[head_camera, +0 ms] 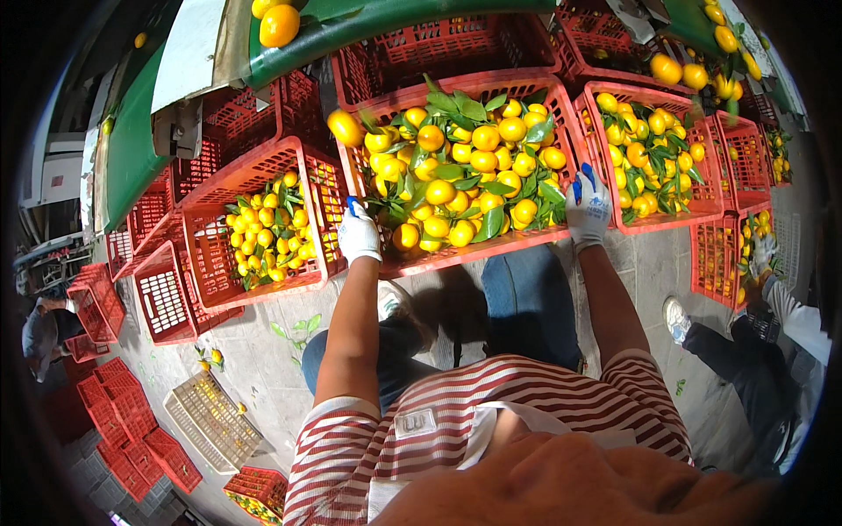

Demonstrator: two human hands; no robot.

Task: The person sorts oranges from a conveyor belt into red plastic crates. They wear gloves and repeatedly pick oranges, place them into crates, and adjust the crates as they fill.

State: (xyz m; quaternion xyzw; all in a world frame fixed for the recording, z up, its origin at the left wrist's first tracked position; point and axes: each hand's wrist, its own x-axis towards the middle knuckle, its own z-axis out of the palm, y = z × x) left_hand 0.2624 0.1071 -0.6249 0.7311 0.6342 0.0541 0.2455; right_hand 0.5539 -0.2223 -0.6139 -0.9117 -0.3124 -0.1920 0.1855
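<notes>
A red plastic crate [476, 252] heaped with mandarins [441, 192] and green leaves [456, 107] is right in front of me. My left hand [360, 235], in a white work glove with blue fingertips, grips the crate's left rim near the front corner. On the opposite side my right hand [588, 212], gloved the same way, holds the right rim. Both hands' undersides are hidden. One blurred mandarin [345, 128] shows above the crate's back left corner.
Red crates of mandarins stand close on the left [197, 250] and right [707, 210]. A green conveyor belt [408, 23] passes above the back crates. A beige crate [214, 421] and stacked red crates [125, 401] are behind left. Another person's gloved hand [763, 253] is at right.
</notes>
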